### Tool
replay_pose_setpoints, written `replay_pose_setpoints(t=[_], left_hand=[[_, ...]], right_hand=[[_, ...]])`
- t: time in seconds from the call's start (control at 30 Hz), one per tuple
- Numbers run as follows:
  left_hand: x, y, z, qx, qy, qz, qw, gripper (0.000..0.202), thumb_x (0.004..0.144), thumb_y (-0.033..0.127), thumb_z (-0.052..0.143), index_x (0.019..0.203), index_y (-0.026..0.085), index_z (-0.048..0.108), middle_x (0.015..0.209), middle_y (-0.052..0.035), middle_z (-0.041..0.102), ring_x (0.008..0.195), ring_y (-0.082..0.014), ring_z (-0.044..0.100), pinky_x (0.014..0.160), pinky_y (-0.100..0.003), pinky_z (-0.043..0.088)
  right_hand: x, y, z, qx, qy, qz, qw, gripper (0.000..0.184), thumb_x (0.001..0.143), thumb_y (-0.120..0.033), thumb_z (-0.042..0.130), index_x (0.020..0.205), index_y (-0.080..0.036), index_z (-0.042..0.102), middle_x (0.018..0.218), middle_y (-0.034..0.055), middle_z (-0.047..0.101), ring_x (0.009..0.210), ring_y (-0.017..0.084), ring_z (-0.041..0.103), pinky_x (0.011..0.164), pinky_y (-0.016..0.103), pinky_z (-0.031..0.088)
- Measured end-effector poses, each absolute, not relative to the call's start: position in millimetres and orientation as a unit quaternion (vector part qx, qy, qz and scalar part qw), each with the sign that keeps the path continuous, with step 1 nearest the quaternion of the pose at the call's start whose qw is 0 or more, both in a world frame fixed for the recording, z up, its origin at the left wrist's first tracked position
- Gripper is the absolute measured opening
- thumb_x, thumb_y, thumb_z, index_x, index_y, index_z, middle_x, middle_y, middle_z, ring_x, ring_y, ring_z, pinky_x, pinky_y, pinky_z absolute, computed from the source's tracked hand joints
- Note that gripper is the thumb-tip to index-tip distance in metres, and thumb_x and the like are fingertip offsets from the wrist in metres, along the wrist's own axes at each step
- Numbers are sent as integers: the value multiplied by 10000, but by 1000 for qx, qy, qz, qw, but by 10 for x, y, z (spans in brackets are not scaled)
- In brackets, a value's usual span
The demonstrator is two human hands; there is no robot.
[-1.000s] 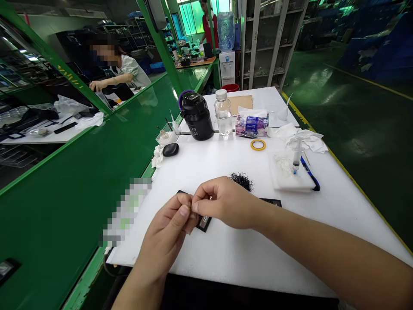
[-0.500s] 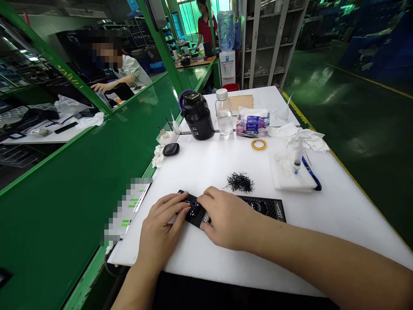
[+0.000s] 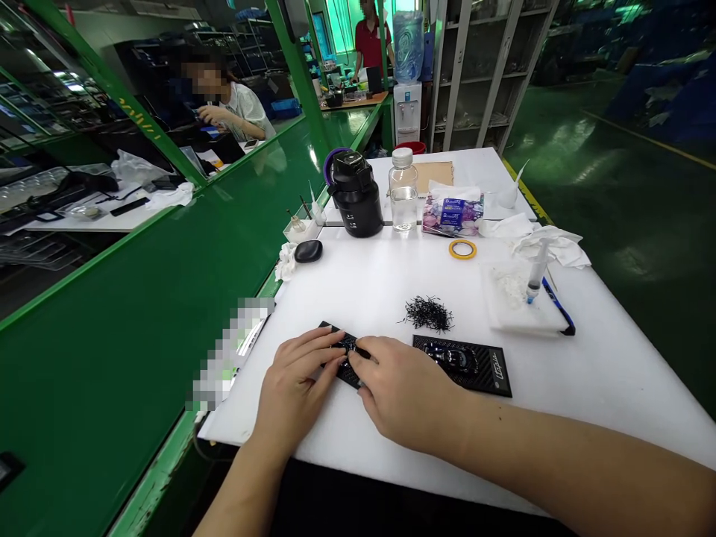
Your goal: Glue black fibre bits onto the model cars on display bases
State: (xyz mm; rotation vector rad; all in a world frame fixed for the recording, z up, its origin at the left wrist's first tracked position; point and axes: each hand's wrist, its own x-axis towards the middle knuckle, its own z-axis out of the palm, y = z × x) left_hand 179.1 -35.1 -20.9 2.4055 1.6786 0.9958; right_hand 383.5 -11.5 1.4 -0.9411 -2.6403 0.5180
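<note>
A dark base plate [image 3: 347, 375] with a small glossy black model car [image 3: 350, 344] on it lies on the table, largely covered by my hands. My left hand [image 3: 294, 384] holds the left side, fingers closed together over the plate and thumb at its near edge. From the right, my right hand [image 3: 406, 388] presses bent fingers and thumb onto the car and plate. A second plate [image 3: 485, 382], carbon-patterned with silver lettering, carries another black model car [image 3: 452, 358] beside my right wrist. Behind them sits a pile of short black strands [image 3: 429, 313].
On the white table [image 3: 358, 276] stand a black jug [image 3: 361, 201], a clear bottle [image 3: 403, 198], a tissue pack [image 3: 453, 214] and a yellow tape roll [image 3: 462, 249]. A syringe [image 3: 537, 276] rests on a white foam pad [image 3: 512, 317]. Two people are farther back.
The view has shifted slightly, so the table appears farther right. My right fingers have moved from the lettered end of the plate onto the car. The seated person's hands are raised.
</note>
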Motion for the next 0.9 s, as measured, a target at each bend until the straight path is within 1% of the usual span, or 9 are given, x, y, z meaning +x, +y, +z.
replay_pose_setpoints(t=[0.1,0.2,0.27,0.33,0.43,0.57,0.73,0.83,0.9], left_hand=[[1788,-341,-200,763,554,329,56,133,914,226,608,924,254,738,1192,-25,712,1223,-218,578,1034,-434,491],[1782,-308,-167,705,611,333,136,111,875,323,653,939,262,721,1348,-36,613,1314,-252,492,1106,-479,428],[1773,-276,-146,654,649,332,203,262,829,374,686,1065,261,674,1428,-57,539,1351,-274,459,1144,-512,376],[1763,-243,-131,616,666,329,261,429,801,382,691,1201,259,598,1471,-79,490,1373,-281,441,1162,-517,347],[1752,-199,-115,583,684,312,309,555,782,379,682,1303,265,529,1493,-89,461,1393,-287,421,1167,-504,335],[1750,-155,-96,571,700,288,317,606,760,379,695,1329,256,528,1467,-104,483,1369,-310,441,1151,-518,341],[1785,-116,-66,559,707,282,327,560,729,372,695,1264,266,569,1533,-77,415,1352,-333,442,1124,-541,359],[1819,-100,-47,560,713,282,314,535,722,366,678,1237,252,589,1509,-87,448,1360,-340,430,1135,-564,332],[1835,-96,-35,568,714,282,297,524,719,354,671,1227,250,599,1475,-95,489,1339,-334,460,1114,-557,365]], right_hand=[[3824,-126,-18,-316,-924,153,149,339,893,-177,504,1205,-96,612,1102,120,580,992,223,539,840,354,516],[3804,-150,-56,-311,-932,113,148,355,898,-165,487,1220,-79,609,1085,130,580,971,225,532,790,345,520],[3788,-171,-74,-308,-938,82,139,374,904,-147,464,1241,-60,602,1079,146,577,952,226,532,762,345,522],[3773,-191,-83,-306,-942,54,129,413,894,-128,458,1276,-35,586,1053,158,579,924,229,533,738,351,525],[3754,-213,-87,-308,-943,26,124,440,880,-116,459,1290,-11,582,1019,172,584,902,237,539,719,354,529],[3726,-229,-98,-313,-941,7,131,444,886,-116,447,1289,4,589,1008,177,589,900,240,547,738,356,535],[3691,-223,-89,-317,-941,40,111,451,860,-116,469,1281,-8,589,1007,164,582,899,240,537,726,365,537],[3706,-210,-55,-314,-943,56,94,462,864,-117,462,1297,-5,577,1017,159,578,904,245,543,723,373,537],[3735,-202,-35,-320,-940,67,95,465,876,-112,445,1314,-23,573,1038,149,580,909,240,548,721,368,539]])
